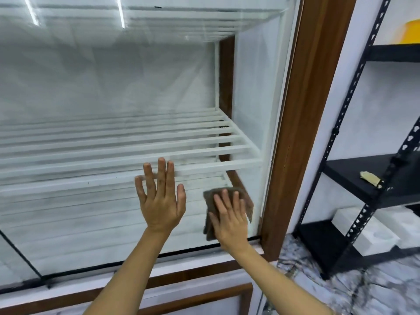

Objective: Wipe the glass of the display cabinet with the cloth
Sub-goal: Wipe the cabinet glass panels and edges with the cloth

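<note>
So the right hand (229, 220) has the brown cloth (212, 201) pinned flat against the glass (91, 87) of the display cabinet (293, 123), down in the bottom right corner of the pane, just beside the wooden frame and just above the black seal along the bottom edge. There's no clenched grip on it: the fingers are spread and the palm is pressing the folded cloth onto the pane. The left hand (160, 201) is released, holding nothing, with 5 fingers splayed flat on the glass right beside it, level with the front bar of the white slatted shelf (127, 144) inside.

My take on doing this bit well: the pane looks hazy and streaky pretty much all over, so I'd guess most of the wiping is ahead. Keep the whole palm on the cloth so pressure stays even, and run it in long overlapping strokes out of that corner instead of little scrubs. Get the cloth edge tight into the frame and the bottom seal, since grime likes to sit there.

One thing I'd watch: that bare left palm will probably leave prints, so brace on the wood frame instead, or wipe that patch last.
</note>
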`<control>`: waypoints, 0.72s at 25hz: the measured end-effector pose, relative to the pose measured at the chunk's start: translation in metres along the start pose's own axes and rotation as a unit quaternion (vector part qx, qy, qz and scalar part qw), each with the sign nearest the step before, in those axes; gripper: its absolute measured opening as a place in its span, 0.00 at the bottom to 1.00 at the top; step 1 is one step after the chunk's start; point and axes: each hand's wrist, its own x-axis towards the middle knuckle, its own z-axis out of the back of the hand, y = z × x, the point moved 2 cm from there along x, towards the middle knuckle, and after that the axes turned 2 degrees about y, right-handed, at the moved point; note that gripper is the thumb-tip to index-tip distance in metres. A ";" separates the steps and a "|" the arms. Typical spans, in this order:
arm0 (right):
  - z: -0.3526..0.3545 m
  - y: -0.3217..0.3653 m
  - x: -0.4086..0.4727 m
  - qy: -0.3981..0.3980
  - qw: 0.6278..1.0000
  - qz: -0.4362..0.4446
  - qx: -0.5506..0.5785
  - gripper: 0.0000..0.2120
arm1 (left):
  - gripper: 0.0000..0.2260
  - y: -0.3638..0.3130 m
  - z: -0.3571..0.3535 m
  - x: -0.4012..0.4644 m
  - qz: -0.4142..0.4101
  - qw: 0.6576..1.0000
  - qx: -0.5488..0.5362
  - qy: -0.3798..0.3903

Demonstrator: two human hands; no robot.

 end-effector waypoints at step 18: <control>0.005 -0.044 -0.056 0.006 0.980 -0.171 0.105 0.25 | 0.26 -0.004 -0.005 0.000 0.010 1.000 0.020 -0.021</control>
